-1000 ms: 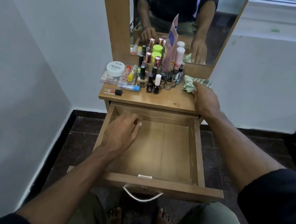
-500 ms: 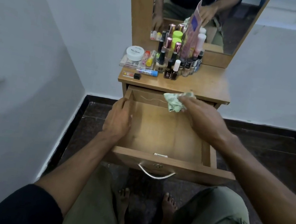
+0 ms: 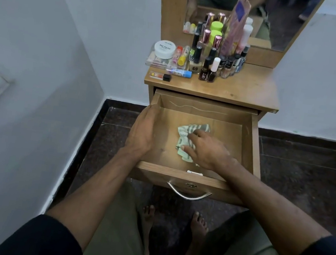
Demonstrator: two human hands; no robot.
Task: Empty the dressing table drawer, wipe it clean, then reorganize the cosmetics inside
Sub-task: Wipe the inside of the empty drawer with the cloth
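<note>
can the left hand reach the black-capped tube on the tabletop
Probably yes: the left hand rests on the left wall of the drawer, and the tube lies at the front left of the tabletop, nothing in between.

Cosmetics [image 3: 207, 64] atop wooden dressing table [image 3: 247, 89]

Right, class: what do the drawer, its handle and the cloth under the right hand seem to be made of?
Drawer: wood or wood-look laminate, matt, visible grain. Handle: probably metal, polished silvery shine. Cloth: soft woven fabric, pale green with stripes, crumpled into folds.
</note>
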